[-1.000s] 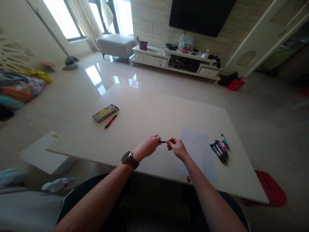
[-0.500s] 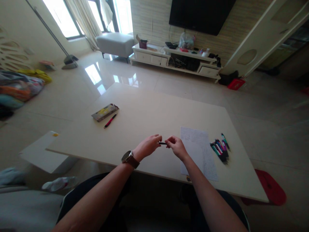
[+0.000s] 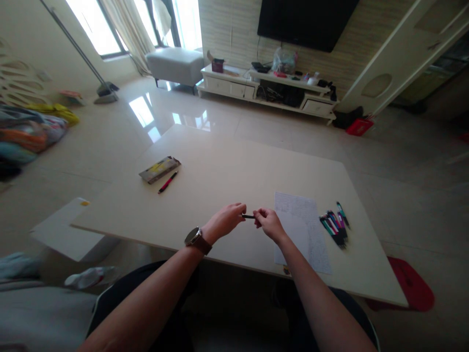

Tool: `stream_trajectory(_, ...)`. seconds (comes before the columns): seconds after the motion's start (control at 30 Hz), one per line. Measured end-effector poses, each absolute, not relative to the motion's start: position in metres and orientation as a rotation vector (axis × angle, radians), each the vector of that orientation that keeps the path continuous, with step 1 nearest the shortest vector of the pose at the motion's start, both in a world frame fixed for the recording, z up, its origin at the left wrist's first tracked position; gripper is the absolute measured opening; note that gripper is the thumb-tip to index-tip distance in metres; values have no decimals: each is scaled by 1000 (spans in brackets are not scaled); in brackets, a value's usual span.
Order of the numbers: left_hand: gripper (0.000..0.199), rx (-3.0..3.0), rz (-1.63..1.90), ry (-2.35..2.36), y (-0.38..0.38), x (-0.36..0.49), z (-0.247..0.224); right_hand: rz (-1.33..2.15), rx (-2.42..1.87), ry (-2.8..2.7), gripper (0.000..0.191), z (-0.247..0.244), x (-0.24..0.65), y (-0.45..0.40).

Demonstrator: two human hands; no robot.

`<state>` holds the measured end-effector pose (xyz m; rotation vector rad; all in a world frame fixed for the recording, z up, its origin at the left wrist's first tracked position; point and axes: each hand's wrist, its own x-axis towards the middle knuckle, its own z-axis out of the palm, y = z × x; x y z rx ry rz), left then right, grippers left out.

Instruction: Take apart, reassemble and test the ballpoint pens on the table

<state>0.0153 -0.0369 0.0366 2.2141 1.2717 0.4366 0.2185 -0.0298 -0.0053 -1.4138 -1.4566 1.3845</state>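
A thin black pen point(image 3: 248, 216) is held level between my two hands, above the near part of the white table point(image 3: 234, 171). My left hand point(image 3: 231, 218), with a watch on its wrist, is closed on one end of it. The fingers of my right hand point(image 3: 267, 222) pinch the other end. Part of the pen is hidden in the fingers. Just right of my right hand lies a written sheet of paper point(image 3: 302, 230). Beyond the paper several colored pens point(image 3: 334, 227) lie in a loose group.
Toward the left of the table are a flat grey and yellow box point(image 3: 160, 170) and a red and black pen point(image 3: 167, 182). A red stool point(image 3: 414, 286) stands by the right corner. A white bench point(image 3: 69, 230) is at the left, and a TV cabinet point(image 3: 227, 87) stands beyond.
My right hand has shifted very slightly to the right, and a little more of the black pen shows between the hands. The things on the table lie as before.
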Motion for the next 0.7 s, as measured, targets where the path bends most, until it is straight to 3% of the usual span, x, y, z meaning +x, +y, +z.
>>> stream_trajectory(0.17,8,2228,476,1271,-37,14,35,1326,-1358,-1429,35,-5,219,-30)
stream_trajectory(0.33,8,2199,502,1260,-37,14,33,1564,-1359,-1353,36,2,216,-33)
stream_trajectory(0.5,8,2165,512,1317,-38,16,36,1520,-1304,-1061,34,12,217,-33)
stream_trajectory(0.7,12,2156,577,1318,-39,22,37,1727,-1128,-877,34,19,212,-39)
